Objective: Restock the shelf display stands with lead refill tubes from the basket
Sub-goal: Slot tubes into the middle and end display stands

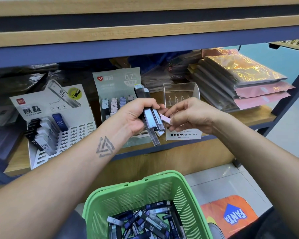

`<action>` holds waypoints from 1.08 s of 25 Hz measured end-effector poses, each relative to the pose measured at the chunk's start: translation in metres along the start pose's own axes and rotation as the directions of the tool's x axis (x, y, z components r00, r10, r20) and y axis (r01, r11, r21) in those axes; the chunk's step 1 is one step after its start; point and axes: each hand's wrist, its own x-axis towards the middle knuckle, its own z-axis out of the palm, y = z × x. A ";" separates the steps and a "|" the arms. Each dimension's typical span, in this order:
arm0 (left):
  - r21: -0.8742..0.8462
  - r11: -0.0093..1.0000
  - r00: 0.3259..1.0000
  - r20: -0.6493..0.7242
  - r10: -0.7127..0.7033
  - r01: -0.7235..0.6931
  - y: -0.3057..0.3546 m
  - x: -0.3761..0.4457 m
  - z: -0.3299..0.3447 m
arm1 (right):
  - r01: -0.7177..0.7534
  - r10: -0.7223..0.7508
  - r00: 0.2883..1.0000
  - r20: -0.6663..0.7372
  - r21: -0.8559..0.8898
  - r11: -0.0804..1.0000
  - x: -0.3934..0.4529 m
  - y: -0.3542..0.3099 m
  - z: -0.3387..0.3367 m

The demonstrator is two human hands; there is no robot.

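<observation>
Above the fingers ran a wooden shelf board point(145, 36) with a dark blue metal frame point(110, 49) under it, dim in the recess behind. Right of the fingers, stacks of plastic-wrapped packets point(240, 78), golden on top and pink below, sat on the lower shelf point(255, 116). Further right, a blue upright point(290, 99) slanted down to a pale, glossy tiled floor point(223, 180). Below and right of the fingers, an orange cushion point(230, 216) marked FANTA lay on those tiles.
</observation>
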 end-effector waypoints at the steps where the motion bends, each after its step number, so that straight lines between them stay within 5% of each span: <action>1: 0.024 1.000 1.000 -0.011 0.003 -0.003 0.000 -0.001 0.000 | -0.004 0.003 0.999 -0.032 -0.011 1.000 -0.001 -0.002 -0.005; 10: 0.112 0.993 0.998 -0.048 -0.036 0.041 -0.006 0.001 0.001 | 0.086 -0.068 0.957 -0.283 0.052 0.995 0.001 -0.001 -0.035; 15: 0.153 0.988 0.999 -0.037 -0.022 0.028 -0.009 -0.001 0.008 | 0.048 -0.264 0.868 -0.421 -0.458 0.888 0.007 0.007 -0.041; 27: 0.186 0.981 0.998 -0.013 -0.054 0.055 -0.012 -0.003 0.010 | 0.082 -0.422 0.884 -0.200 -0.824 0.561 0.018 0.036 -0.023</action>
